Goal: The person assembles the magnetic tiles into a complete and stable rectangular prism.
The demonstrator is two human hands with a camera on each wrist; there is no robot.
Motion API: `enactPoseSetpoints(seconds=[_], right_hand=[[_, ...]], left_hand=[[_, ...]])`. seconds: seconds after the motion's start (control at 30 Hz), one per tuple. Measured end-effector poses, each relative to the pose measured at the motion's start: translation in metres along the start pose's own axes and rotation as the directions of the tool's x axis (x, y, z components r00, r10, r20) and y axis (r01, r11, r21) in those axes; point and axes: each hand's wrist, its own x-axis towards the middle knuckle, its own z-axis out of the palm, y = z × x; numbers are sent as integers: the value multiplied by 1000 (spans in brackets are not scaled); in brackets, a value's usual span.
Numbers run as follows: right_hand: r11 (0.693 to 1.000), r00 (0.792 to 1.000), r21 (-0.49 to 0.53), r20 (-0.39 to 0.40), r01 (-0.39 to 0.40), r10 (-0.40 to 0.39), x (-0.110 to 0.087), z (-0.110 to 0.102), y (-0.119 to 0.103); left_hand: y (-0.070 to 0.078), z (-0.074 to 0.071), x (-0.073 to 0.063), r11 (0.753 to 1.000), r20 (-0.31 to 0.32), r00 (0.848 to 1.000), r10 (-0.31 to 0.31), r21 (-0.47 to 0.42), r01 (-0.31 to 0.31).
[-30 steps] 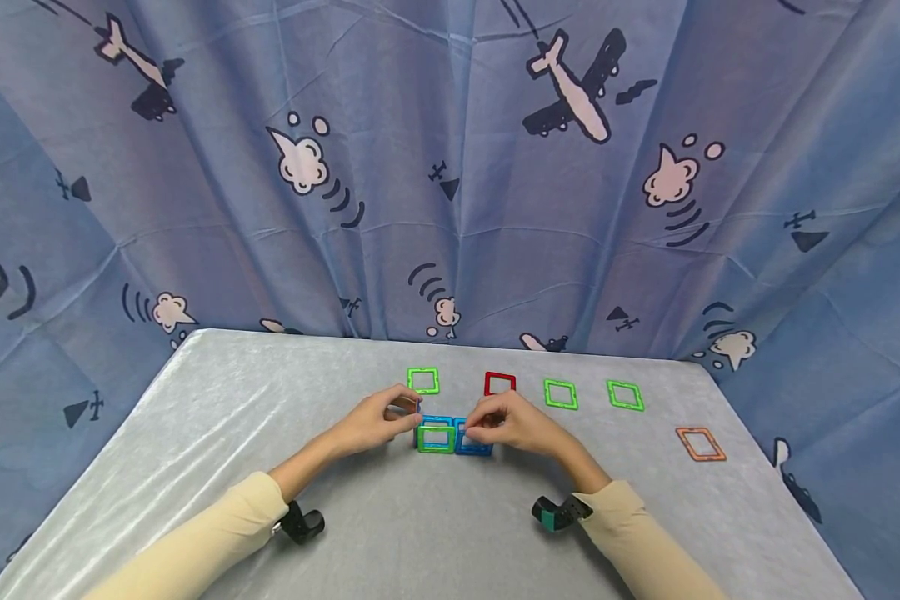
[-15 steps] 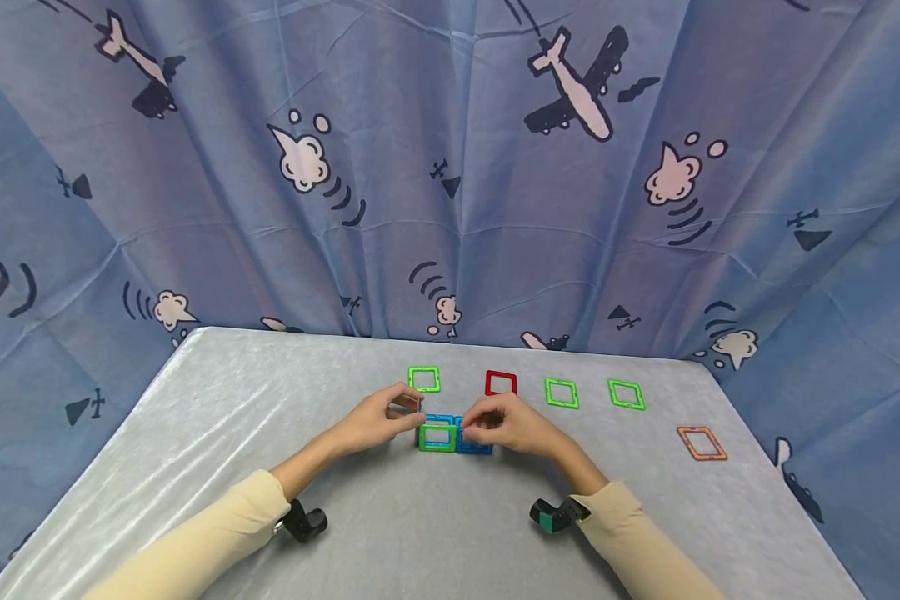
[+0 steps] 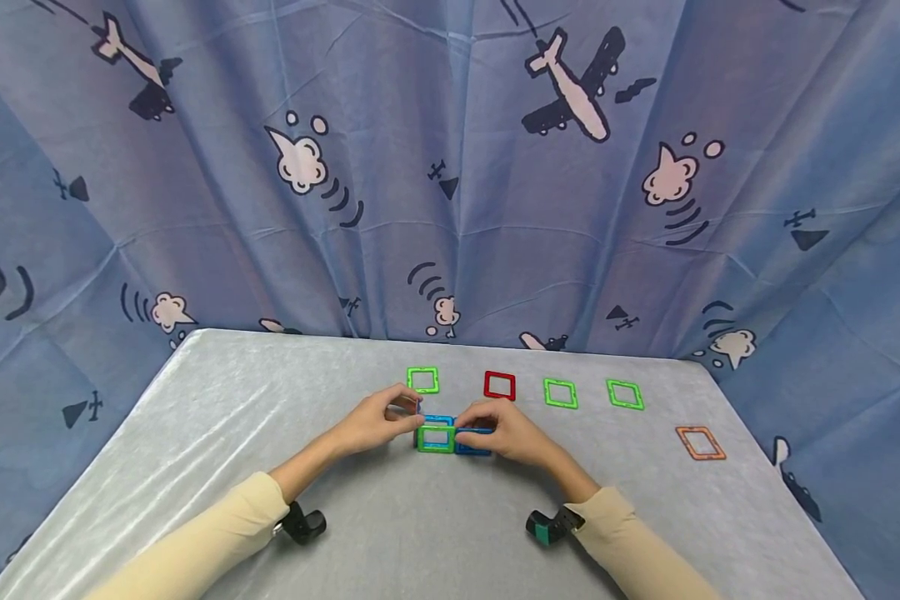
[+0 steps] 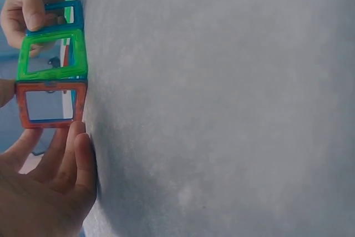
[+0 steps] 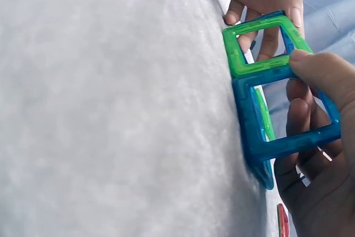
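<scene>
In the head view, square magnetic tiles stand upright together mid-table: a green tile (image 3: pixel 437 451) in front, a light blue tile (image 3: pixel 439 418) behind it, and a dark blue tile (image 3: pixel 473 452) to the right. The left wrist view shows an orange-red tile (image 4: pixel 51 86) closing the left side. My left hand (image 3: pixel 371 423) holds that side, thumb at its upper corner and fingers along its far edge. My right hand (image 3: pixel 506 429) pinches the dark blue tile, thumb at the top corner beside the green one and fingers behind. Another blue tile's edge (image 5: pixel 268 178) shows behind it.
Loose tiles lie flat toward the back of the cloth-covered table (image 3: pixel 270 375): a green one (image 3: pixel 423 368), a red one (image 3: pixel 500 374), two more green at right, and an orange tile (image 3: pixel 701 457) farther right. A patterned curtain (image 3: pixel 375 167) hangs behind.
My right hand has shifted slightly left along the dark blue tile, its thumb now at the joint with the green tile. The red tile behind is fully uncovered. My left hand stays put.
</scene>
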Motion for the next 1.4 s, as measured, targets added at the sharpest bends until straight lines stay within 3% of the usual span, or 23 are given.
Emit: enactPoseSetpoints(seconds=[0.53,1.4], right_hand=[[1000,998,3,-66,-23,23,2,9,-19],[1000,998,-3,-65,14,-14,0,10,-10]], left_hand=[[-3,0,1,1000,4,1000,12,0,-12],[-5,1,2,1000,-3,1000,-17,-3,17]])
